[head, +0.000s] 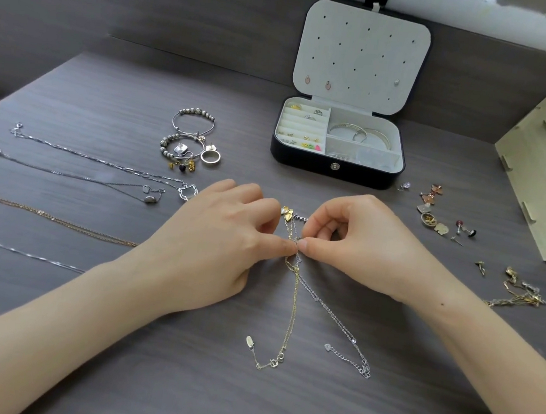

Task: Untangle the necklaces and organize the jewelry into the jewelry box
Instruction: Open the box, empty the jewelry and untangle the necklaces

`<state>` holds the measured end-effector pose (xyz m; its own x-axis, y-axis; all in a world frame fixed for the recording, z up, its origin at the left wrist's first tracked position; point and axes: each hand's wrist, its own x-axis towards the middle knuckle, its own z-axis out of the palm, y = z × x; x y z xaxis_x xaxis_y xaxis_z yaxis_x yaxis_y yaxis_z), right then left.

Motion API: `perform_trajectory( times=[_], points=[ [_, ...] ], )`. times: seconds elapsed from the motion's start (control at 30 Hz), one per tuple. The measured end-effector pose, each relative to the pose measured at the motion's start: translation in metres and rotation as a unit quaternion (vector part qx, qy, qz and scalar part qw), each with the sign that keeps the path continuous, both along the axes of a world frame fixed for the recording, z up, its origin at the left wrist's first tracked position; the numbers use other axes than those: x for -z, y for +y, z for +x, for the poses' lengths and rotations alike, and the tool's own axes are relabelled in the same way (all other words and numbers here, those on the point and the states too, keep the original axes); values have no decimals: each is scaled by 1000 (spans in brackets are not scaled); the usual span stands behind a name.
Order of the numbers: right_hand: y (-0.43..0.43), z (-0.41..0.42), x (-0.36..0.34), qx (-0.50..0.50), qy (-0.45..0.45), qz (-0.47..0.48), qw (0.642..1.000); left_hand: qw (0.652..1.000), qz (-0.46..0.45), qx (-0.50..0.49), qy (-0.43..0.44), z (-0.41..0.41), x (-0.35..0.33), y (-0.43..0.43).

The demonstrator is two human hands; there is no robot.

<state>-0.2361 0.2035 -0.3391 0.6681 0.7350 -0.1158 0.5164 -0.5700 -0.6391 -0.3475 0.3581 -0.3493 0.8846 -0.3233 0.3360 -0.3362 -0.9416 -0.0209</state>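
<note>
1. On the grey wooden table [125, 99], at the back: black rectangular jewelry box [335, 169]
2. Left of it: beaded silver bangles [190, 132]
3. Far left: thin chain necklaces [85, 163]
4. Front centre: tangled gold and silver chains [294, 292]
5. Right: small loose earrings [437, 216]

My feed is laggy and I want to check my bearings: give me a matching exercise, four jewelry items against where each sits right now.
Items
1. tangled gold and silver chains
2. beaded bangles
3. loose earrings
4. silver hoops

Places
A. inside the jewelry box
B. pinched by the left hand and right hand
C. on the table, right of the hands
D. on the table, left of the box

Pairs: 1-B, 2-D, 3-C, 4-A
</note>
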Motion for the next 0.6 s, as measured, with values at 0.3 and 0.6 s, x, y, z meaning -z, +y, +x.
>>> perform_trajectory(
  times=[0.3,0.6],
  points=[
    [-19,0,12,-87,-150,99,980,998,-62,-7,14,-2,6,6],
    [-29,4,22,-173,-231,142,947,998,-62,-9,-4,-3,6,9]
  ],
)
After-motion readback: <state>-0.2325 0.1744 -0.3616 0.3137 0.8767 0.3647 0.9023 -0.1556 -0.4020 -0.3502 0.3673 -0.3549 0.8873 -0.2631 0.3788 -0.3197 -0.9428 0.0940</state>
